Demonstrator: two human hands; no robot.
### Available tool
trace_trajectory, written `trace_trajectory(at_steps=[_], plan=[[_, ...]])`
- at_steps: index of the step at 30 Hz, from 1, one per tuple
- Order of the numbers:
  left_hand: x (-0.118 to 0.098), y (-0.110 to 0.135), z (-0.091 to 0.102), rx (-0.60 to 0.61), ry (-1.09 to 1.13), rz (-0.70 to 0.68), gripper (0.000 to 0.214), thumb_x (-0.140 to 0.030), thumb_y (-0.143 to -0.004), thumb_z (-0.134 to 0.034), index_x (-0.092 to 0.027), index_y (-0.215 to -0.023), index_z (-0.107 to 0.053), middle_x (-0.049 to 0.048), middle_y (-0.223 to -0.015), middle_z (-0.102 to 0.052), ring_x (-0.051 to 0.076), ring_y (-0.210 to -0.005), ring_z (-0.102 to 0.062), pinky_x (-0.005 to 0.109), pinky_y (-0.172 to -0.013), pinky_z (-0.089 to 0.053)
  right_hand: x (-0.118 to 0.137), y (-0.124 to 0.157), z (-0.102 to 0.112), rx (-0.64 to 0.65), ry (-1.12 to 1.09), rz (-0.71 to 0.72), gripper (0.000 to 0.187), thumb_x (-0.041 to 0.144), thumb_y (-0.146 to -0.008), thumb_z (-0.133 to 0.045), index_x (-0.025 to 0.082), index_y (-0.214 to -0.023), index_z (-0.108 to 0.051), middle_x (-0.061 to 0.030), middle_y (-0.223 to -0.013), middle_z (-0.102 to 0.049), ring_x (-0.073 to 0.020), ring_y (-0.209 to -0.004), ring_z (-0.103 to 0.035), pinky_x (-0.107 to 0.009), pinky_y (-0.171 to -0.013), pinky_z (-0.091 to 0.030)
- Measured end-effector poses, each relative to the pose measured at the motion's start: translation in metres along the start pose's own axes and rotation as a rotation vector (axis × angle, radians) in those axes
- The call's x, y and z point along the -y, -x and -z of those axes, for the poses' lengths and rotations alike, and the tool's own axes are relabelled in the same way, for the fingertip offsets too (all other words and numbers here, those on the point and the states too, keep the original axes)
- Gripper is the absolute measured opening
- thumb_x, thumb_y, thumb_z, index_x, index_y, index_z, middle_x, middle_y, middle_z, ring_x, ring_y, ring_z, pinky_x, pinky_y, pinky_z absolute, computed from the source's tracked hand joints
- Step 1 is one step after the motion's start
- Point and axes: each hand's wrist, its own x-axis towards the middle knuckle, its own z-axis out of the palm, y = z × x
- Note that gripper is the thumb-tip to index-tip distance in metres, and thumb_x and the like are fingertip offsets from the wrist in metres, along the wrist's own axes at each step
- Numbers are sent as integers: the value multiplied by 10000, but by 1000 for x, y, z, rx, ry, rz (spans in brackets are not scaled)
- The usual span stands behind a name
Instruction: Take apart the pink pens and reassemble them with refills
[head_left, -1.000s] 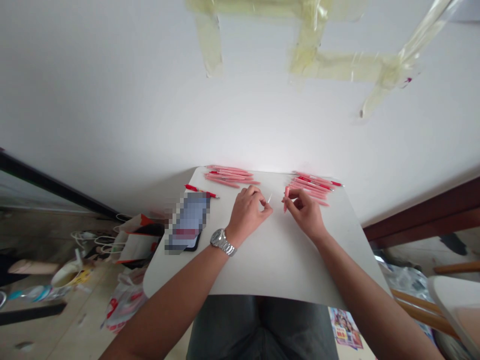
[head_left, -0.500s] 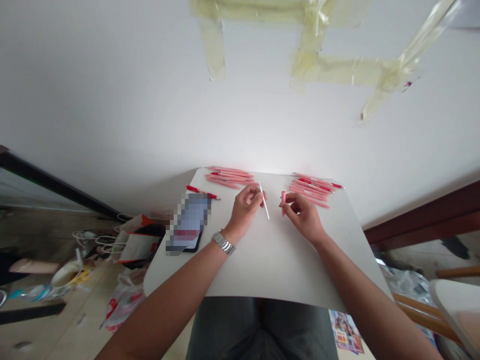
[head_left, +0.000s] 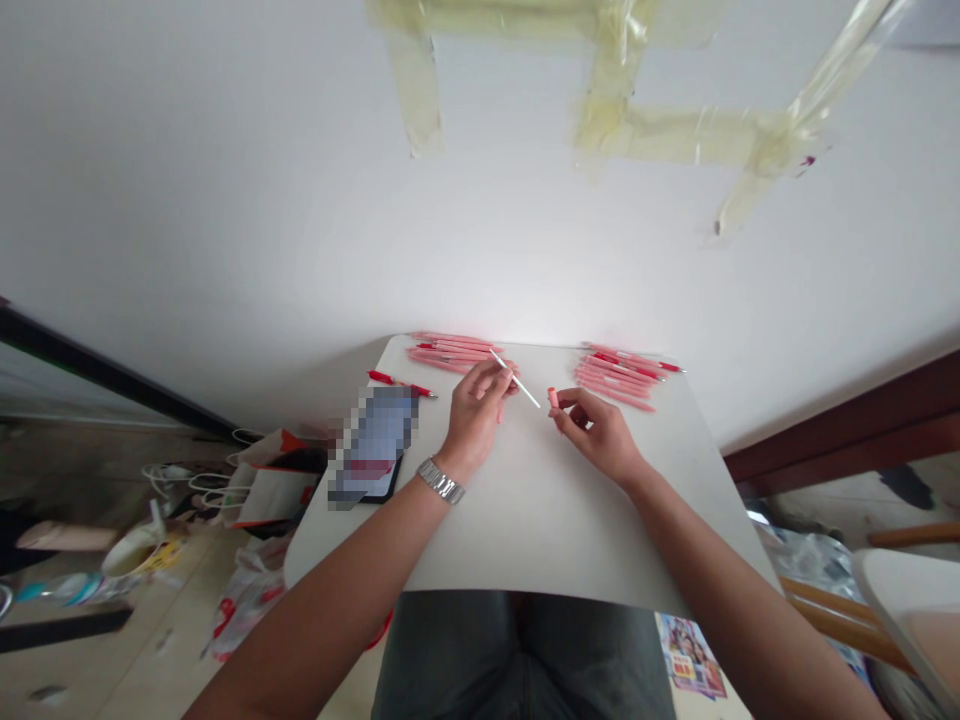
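My left hand [head_left: 476, 415] is closed on a thin white pen refill [head_left: 516, 380], pinched between fingers and thumb, its tip pointing right. Just to the right of that tip, my right hand [head_left: 596, 435] grips a short pink pen barrel [head_left: 553, 399] held roughly upright. Both hands hover over the far middle of the small white table [head_left: 547, 520]. A pile of pink pens [head_left: 450, 352] lies behind my left hand, and a second pile of pink and red pens [head_left: 622, 372] lies behind my right hand.
A red pen [head_left: 401, 382] lies on the table's left side beside a phone [head_left: 373, 445] with a blurred screen. A white wall with taped strips rises behind the table. Bags, cables and a cup clutter the floor at left; a chair stands at right.
My left hand has drawn the white refill out and swung it from upright to slanting toward the right hand. My right hand with the pink barrel has shifted slightly left.
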Motion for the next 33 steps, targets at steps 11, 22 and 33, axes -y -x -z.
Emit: trace_trajectory(at_steps=[11, 22, 33], plan=[[-3, 0, -1, -54, 47, -85, 258, -408, -891, -797, -207, -1008, -686, 70, -1028, -748, 149, -850, -689, 185, -484, -412, 2, -1, 1, -6, 87, 101, 155, 314, -974, -633, 217, -1067, -712, 6, -775, -656, -109, -571, -462, -268, -569, -388], [5, 7, -3, 191, -118, -5, 263, -410, -882, -803, -176, -957, -707, 63, -985, -741, 187, -984, -707, 341, -938, -571, 5, -4, 2, -24, 138, 221, 142, 284, -998, -619, 238, -1089, -718, -15, -827, -685, -160, -694, -543, -303, -669, -434], [4, 9, -4, 241, -65, 71, 246, -404, -880, -804, -177, -938, -726, 61, -985, -740, 182, -982, -701, 352, -963, -577, 8, -3, 3, -7, 82, 199, 214, 359, -1048, -549, 238, -1123, -708, -45, -841, -651, -180, -730, -594, -328, -694, -493]])
